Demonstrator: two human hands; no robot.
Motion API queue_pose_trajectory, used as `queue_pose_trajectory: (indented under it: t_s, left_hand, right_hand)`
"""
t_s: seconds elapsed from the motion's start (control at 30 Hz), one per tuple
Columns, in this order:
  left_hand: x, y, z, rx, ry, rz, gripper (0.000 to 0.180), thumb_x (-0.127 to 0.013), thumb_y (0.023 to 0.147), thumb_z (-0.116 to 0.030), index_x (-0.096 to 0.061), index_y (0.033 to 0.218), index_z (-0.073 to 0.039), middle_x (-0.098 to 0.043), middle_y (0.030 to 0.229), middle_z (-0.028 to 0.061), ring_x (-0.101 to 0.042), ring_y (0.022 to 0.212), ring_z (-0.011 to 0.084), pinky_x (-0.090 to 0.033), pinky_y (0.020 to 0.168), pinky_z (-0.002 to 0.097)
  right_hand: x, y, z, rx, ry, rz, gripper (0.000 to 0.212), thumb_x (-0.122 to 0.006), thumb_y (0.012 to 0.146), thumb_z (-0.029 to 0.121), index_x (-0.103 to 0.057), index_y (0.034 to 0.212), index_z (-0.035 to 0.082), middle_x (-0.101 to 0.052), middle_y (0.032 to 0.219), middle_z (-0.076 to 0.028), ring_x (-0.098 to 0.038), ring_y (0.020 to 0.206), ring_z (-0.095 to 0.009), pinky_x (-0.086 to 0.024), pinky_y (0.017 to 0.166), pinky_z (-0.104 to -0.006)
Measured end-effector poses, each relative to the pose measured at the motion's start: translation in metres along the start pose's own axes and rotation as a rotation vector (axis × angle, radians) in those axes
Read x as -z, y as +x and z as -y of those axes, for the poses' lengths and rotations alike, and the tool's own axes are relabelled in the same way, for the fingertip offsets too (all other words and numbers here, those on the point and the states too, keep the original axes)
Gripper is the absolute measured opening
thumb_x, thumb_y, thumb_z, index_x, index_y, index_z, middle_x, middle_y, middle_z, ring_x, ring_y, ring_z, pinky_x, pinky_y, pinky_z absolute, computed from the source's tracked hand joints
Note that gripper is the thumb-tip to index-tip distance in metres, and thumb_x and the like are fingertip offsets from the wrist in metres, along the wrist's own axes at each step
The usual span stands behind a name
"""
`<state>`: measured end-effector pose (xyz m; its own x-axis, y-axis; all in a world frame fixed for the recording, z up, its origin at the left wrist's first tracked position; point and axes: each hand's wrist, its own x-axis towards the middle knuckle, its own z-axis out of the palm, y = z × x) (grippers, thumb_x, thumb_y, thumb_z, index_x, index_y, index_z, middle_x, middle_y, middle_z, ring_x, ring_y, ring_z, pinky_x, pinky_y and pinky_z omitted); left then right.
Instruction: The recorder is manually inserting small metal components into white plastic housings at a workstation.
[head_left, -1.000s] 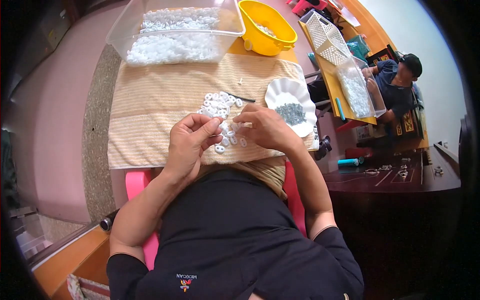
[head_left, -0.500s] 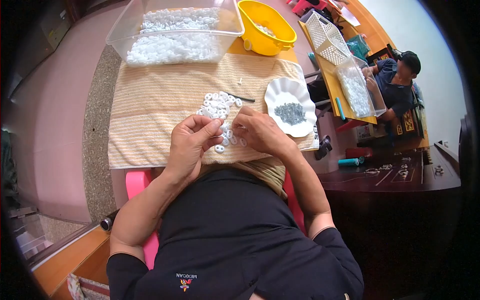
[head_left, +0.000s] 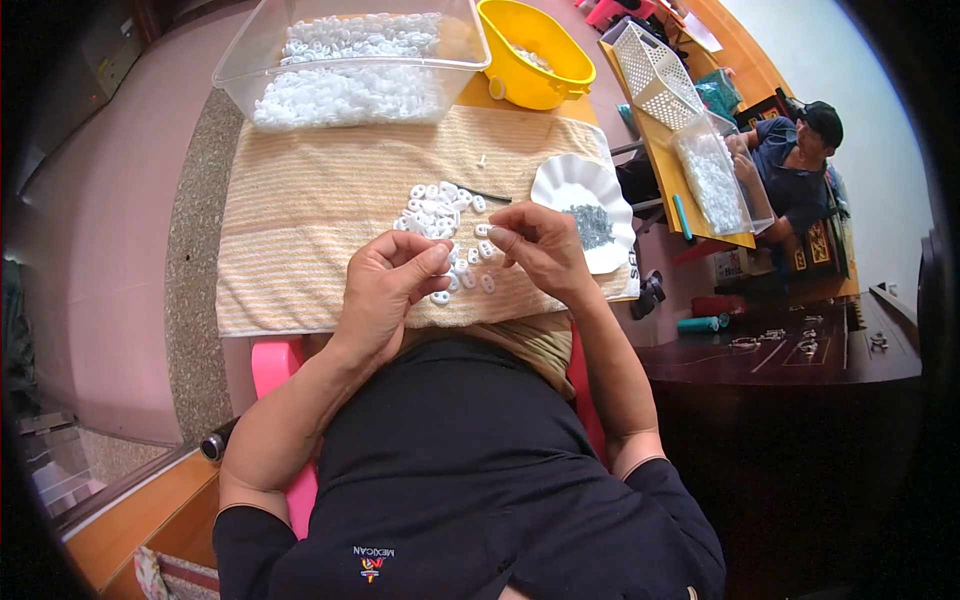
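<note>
A loose heap of small white oval pieces with two holes (head_left: 432, 215) lies on the striped towel (head_left: 300, 200). Left of the nearer pieces, my left hand (head_left: 390, 280) is closed, thumb pressed to forefinger; whatever lies in that pinch is mostly hidden. My right hand (head_left: 548, 252) hovers at the right side of the scattered pieces, thumb and forefinger drawn together beside a white piece (head_left: 483, 230). Whether its fingertips grip that piece is too small to tell. Right of the right hand, a white wavy-rimmed plate (head_left: 560, 180) bears a pile of small grey bits (head_left: 598, 226).
A clear tub (head_left: 465, 58) full of white pieces and a yellow basin (head_left: 540, 92) stand at the far edge. A dark thin rod (head_left: 488, 194) and a small white bit (head_left: 483, 160) lie beyond the heap. Another person (head_left: 790, 170) sits at a table on the right.
My right hand has shifted a little right and turned, uncovering several white pieces on the towel and covering part of the plate. My left hand stays nearly still in its pinch.
</note>
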<state>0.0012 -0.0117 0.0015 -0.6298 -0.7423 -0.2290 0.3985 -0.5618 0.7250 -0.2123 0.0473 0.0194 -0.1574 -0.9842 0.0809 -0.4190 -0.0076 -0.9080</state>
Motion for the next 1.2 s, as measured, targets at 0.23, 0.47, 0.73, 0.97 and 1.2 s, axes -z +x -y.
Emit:
queue_pose_trajectory:
  t_s: [0.23,0.47,0.73,0.97,1.2]
  left_hand:
    - [-0.002,-0.002,0.005,0.041,0.104,0.05,0.013,-0.068,0.088,-0.011,-0.062,0.097,-0.003,-0.067,0.095,0.0079,-0.064,0.078,0.0108,-0.056,0.072,0.0245]
    - [-0.007,-0.005,0.005,0.058,0.108,0.094,0.018,-0.066,0.09,-0.014,-0.062,0.102,-0.001,-0.067,0.087,0.0056,-0.064,0.074,0.011,-0.055,0.069,0.0234]
    - [-0.008,-0.007,0.002,0.138,-0.012,0.129,0.018,-0.066,0.091,-0.017,-0.063,0.1,-0.001,-0.067,0.085,0.0062,-0.065,0.075,0.0114,-0.057,0.071,0.0255]
    - [-0.006,-0.008,0.002,0.221,-0.045,0.14,0.015,-0.068,0.089,-0.014,-0.061,0.097,-0.003,-0.066,0.088,0.0065,-0.065,0.078,0.0126,-0.058,0.072,0.0277]
    - [-0.006,-0.009,0.004,0.233,-0.135,0.126,0.021,-0.07,0.086,-0.01,-0.057,0.101,-0.005,-0.066,0.089,0.007,-0.066,0.078,0.0135,-0.057,0.073,0.0263]
  right_hand:
    - [-0.012,-0.009,0.007,-0.001,0.23,0.126,0.02,-0.064,0.089,0.002,-0.064,0.107,-0.007,-0.066,0.088,-0.008,-0.066,0.072,-0.012,-0.055,0.063,-0.024]
    - [-0.02,-0.017,0.018,-0.038,0.286,0.166,0.014,-0.064,0.088,-0.001,-0.064,0.101,-0.007,-0.066,0.091,-0.008,-0.066,0.082,-0.012,-0.056,0.072,-0.0245]
    - [-0.025,-0.02,0.011,0.068,0.437,0.106,0.011,-0.067,0.085,-0.003,-0.065,0.096,-0.004,-0.065,0.094,-0.007,-0.063,0.084,-0.011,-0.053,0.074,-0.0231]
    - [-0.019,-0.017,0.01,0.244,0.31,0.152,0.018,-0.068,0.084,-0.004,-0.067,0.102,-0.003,-0.065,0.096,-0.01,-0.061,0.091,-0.014,-0.049,0.076,-0.0247]
    - [-0.021,-0.019,0.013,0.231,0.3,0.165,0.023,-0.066,0.085,-0.003,-0.067,0.107,0.001,-0.065,0.101,-0.01,-0.061,0.094,-0.016,-0.049,0.081,-0.0269]
